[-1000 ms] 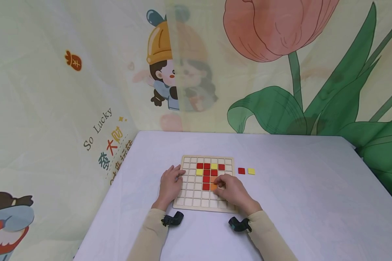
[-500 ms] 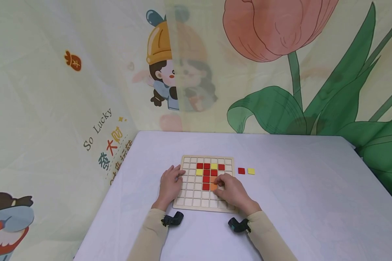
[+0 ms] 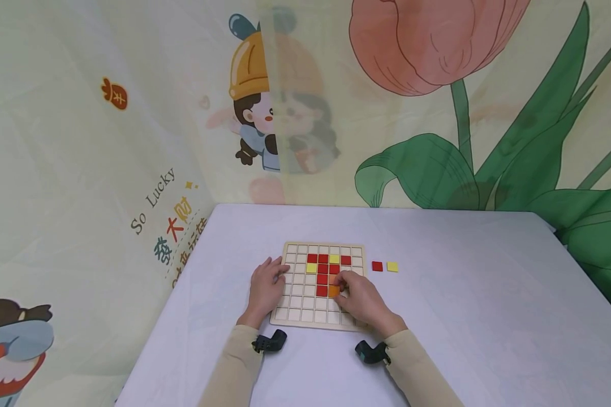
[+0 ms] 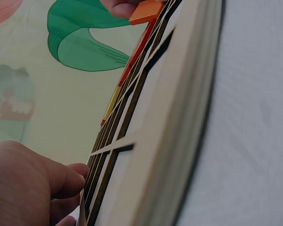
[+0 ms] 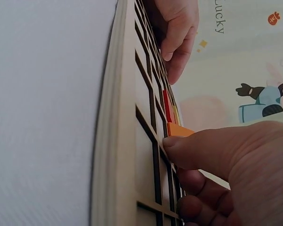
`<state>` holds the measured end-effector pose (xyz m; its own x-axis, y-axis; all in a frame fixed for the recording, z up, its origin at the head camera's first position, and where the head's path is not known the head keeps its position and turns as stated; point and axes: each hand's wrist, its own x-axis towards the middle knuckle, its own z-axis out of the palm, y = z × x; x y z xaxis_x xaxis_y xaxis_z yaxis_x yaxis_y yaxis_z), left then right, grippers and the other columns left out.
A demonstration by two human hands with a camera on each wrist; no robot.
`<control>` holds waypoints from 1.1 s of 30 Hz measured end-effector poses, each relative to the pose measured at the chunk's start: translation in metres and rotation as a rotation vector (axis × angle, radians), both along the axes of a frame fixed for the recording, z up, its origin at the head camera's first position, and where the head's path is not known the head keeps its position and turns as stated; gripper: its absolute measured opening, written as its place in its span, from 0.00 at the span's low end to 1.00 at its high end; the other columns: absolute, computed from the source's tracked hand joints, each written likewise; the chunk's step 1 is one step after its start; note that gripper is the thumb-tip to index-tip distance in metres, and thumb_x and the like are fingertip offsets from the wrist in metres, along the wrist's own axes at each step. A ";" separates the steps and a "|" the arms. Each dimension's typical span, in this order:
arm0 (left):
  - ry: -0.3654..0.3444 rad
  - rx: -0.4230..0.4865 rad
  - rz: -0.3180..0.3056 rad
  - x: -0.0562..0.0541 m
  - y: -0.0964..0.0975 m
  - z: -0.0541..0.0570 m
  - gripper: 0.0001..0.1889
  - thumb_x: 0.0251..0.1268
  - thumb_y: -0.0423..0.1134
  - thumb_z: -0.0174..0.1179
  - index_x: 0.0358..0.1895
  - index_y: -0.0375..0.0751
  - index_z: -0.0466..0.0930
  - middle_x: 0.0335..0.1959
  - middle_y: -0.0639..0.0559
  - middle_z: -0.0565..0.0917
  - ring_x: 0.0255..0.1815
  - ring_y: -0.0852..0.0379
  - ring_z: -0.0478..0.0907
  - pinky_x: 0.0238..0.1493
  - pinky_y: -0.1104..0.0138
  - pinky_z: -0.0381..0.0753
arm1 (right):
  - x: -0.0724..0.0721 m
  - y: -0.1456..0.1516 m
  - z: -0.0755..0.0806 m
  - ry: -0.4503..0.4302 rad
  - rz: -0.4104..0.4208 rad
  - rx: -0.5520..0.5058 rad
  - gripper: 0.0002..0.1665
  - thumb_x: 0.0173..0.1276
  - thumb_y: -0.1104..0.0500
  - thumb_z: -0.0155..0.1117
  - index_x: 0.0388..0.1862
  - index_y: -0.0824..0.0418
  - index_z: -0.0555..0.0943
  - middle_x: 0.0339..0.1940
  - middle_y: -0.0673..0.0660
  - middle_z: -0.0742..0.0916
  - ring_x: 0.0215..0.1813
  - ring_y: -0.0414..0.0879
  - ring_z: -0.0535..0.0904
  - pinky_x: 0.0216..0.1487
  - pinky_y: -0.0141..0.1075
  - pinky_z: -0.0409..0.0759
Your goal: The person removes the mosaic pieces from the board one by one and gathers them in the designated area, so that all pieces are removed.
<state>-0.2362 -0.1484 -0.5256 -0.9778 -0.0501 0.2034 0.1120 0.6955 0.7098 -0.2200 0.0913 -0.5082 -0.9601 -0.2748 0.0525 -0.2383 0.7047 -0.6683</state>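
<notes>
A square wooden grid board (image 3: 318,326) lies on the table, with red, yellow and orange square tiles in its cells. My left hand (image 3: 266,287) rests at the board's left edge, its fingers over the rim. On the right half of the board, my right hand (image 3: 362,297) pinches an orange tile (image 3: 333,291) between thumb and fingers, beside a column of red tiles (image 3: 322,280). In the left wrist view this orange tile (image 4: 147,12) stands tilted up from the grid. The right wrist view has the thumb pressed along the orange tile's (image 5: 179,129) near edge.
Off the board's right side, a loose red tile (image 3: 377,266) and a loose yellow tile (image 3: 392,267) lie on the white tablecloth (image 3: 463,282). A printed curtain (image 3: 305,113) hangs behind the table. Each wrist wears a small black camera.
Almost nothing differs: the right hand stays over the orange tile with only a slight shift of its fingers, and the left hand keeps its place at the board's edge.
</notes>
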 end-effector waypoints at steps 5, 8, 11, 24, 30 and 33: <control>-0.007 -0.001 -0.001 0.001 0.000 0.000 0.14 0.66 0.30 0.55 0.52 0.38 0.84 0.67 0.44 0.74 0.75 0.43 0.58 0.77 0.49 0.48 | 0.001 0.000 0.000 0.018 0.019 0.010 0.15 0.58 0.62 0.73 0.43 0.52 0.81 0.35 0.44 0.80 0.38 0.41 0.73 0.44 0.35 0.79; -0.008 -0.006 0.000 0.001 0.000 0.000 0.14 0.66 0.30 0.55 0.51 0.38 0.84 0.67 0.44 0.74 0.75 0.43 0.58 0.76 0.49 0.48 | 0.002 0.000 0.000 0.025 0.033 0.041 0.16 0.57 0.61 0.74 0.45 0.52 0.83 0.35 0.43 0.79 0.38 0.40 0.73 0.43 0.34 0.79; -0.005 -0.008 0.003 0.000 0.000 0.000 0.14 0.66 0.30 0.55 0.51 0.38 0.84 0.67 0.44 0.74 0.75 0.43 0.58 0.77 0.49 0.48 | 0.002 -0.001 0.000 0.060 0.039 0.092 0.17 0.57 0.59 0.74 0.47 0.52 0.84 0.35 0.43 0.79 0.37 0.39 0.72 0.41 0.33 0.78; -0.007 -0.016 0.009 0.000 0.001 -0.002 0.14 0.66 0.30 0.55 0.51 0.38 0.84 0.68 0.44 0.73 0.75 0.43 0.58 0.77 0.49 0.47 | 0.003 0.000 0.002 0.121 0.018 0.125 0.17 0.58 0.57 0.75 0.48 0.54 0.85 0.34 0.44 0.80 0.34 0.38 0.73 0.37 0.32 0.78; 0.000 -0.003 0.005 0.000 0.001 -0.002 0.13 0.66 0.30 0.55 0.51 0.38 0.84 0.68 0.44 0.73 0.75 0.43 0.58 0.77 0.49 0.46 | -0.002 0.009 0.004 0.066 -0.017 0.077 0.19 0.59 0.57 0.74 0.50 0.54 0.85 0.31 0.44 0.78 0.35 0.41 0.72 0.35 0.31 0.76; 0.001 0.005 0.004 0.000 0.001 -0.001 0.14 0.66 0.30 0.55 0.51 0.37 0.84 0.68 0.44 0.73 0.75 0.43 0.58 0.77 0.49 0.46 | -0.006 0.016 0.007 0.038 -0.045 0.064 0.18 0.60 0.58 0.74 0.51 0.54 0.84 0.30 0.46 0.77 0.34 0.42 0.71 0.32 0.31 0.74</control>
<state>-0.2362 -0.1471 -0.5269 -0.9774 -0.0545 0.2042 0.1103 0.6926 0.7128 -0.2263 0.1075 -0.5013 -0.9692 -0.2352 0.0731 -0.2298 0.7560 -0.6129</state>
